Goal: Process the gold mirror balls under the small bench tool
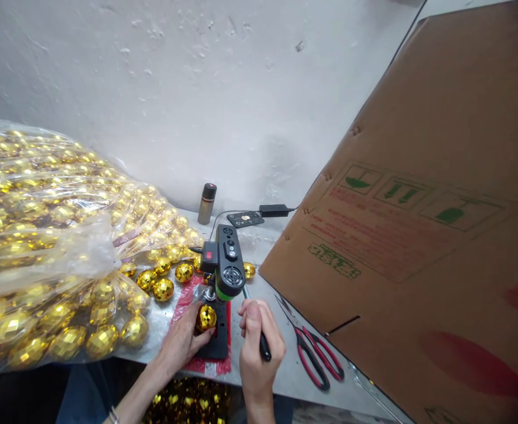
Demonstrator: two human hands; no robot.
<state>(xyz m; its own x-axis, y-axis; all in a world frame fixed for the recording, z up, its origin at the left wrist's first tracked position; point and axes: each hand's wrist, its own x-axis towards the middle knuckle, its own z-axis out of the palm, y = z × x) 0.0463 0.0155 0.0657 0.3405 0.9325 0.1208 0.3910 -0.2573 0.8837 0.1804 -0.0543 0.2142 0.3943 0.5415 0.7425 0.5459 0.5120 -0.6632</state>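
Observation:
My left hand (186, 337) is closed around a gold faceted ball (206, 318), with fingers and thumb on its sides. The ball sits over the black base (217, 344) of a small bench machine, below the machine's black head (230, 259) with its green band. To the right, my right hand (262, 338) is wrapped round a black-handled lever (265, 347), whose metal rod runs up beside the head. Whether the tool under the head touches the ball I cannot tell. Several loose gold balls (163, 290) lie behind my left hand.
A large clear bag (86, 253) full of gold balls fills the left. Red-handled scissors (314, 353) lie beside a tall cardboard box (395, 206) at right. Toward the wall are a spray can (206, 204), a phone-like black slab (245, 219) and a power adapter (274, 210).

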